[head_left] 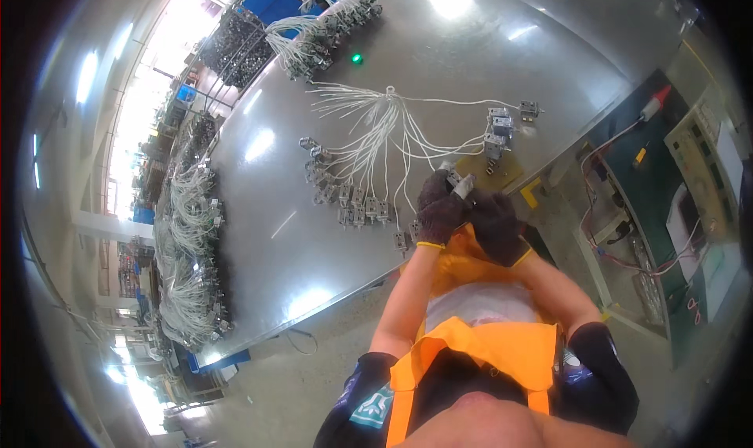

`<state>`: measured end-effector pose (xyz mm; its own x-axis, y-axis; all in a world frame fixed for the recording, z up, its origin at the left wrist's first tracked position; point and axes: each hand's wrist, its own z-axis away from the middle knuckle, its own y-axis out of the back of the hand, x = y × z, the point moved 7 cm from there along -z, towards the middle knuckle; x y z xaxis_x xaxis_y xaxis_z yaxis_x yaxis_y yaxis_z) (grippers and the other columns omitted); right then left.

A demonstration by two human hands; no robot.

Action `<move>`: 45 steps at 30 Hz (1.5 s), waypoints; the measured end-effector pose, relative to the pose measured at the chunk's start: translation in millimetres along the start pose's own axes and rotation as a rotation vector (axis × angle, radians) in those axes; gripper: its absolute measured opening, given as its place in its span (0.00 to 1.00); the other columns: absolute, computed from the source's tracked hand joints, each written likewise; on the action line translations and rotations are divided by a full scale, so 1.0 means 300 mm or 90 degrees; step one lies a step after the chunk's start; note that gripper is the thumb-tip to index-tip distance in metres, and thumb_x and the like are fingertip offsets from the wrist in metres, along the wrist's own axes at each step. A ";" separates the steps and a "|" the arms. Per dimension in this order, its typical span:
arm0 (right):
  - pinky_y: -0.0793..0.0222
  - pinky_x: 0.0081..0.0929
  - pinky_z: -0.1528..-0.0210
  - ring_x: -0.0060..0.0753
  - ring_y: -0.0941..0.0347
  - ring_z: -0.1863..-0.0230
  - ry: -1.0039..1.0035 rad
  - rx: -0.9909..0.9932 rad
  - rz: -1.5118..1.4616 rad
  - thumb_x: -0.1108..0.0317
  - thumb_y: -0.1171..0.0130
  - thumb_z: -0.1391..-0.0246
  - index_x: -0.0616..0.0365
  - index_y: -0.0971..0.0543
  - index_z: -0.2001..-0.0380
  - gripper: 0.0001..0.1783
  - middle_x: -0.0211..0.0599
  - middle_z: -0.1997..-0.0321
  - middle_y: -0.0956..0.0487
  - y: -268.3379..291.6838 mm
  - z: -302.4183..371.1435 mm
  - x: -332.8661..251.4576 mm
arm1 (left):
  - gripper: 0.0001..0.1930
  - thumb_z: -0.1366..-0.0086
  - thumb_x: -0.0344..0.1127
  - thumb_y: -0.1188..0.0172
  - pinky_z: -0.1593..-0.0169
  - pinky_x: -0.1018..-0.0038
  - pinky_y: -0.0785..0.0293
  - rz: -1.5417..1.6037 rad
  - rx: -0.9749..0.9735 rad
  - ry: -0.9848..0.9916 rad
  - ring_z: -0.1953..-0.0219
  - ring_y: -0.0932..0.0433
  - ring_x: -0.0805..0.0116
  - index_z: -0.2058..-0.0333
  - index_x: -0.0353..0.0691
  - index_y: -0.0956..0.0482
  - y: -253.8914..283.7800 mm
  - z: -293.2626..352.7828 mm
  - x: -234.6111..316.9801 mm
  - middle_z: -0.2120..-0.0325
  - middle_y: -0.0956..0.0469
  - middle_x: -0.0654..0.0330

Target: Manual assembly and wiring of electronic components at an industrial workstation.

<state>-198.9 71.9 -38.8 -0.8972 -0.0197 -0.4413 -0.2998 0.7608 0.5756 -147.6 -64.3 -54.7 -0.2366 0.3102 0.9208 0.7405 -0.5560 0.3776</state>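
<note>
Both my hands wear dark gloves with yellow cuffs and are close together at the near edge of the metal table (pixel 267 213). My left hand (pixel 439 210) is closed around a small metal block (pixel 454 178). Close beside it, my right hand (pixel 497 224) has its fingers bent inward; what they grip is hidden. A bundle of white wires (pixel 384 122) is gathered at a knot and fans out across the table. Metal blocks (pixel 361 209) sit at several wire ends on the left. More blocks (pixel 497 130) stand on the right, near a brownish flat piece (pixel 490 169).
Piles of wired blocks line the far edge (pixel 318 44) and left edge (pixel 192 244) of the table. A green light spot (pixel 357 58) shows on its surface. At right, a dark-green bench (pixel 639 162) bears a red-tipped tool (pixel 652 104), cables and pink-handled scissors (pixel 693 311).
</note>
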 end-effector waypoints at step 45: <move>0.30 0.18 0.68 0.19 0.27 0.72 -0.567 -0.069 -0.617 0.62 0.48 0.37 0.60 0.22 0.52 0.16 0.30 0.69 0.21 -0.057 -0.139 0.322 | 0.30 0.44 0.31 0.32 0.50 0.69 0.27 0.052 -0.055 -0.070 0.56 0.23 0.64 0.43 0.35 0.31 0.074 0.019 -0.091 0.56 0.23 0.54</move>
<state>-293.8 30.1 -62.5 0.2005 -0.0606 -0.9778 -0.7573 0.6235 -0.1939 -121.2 -80.8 -72.1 -0.1043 0.3417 0.9340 0.6963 -0.6454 0.3139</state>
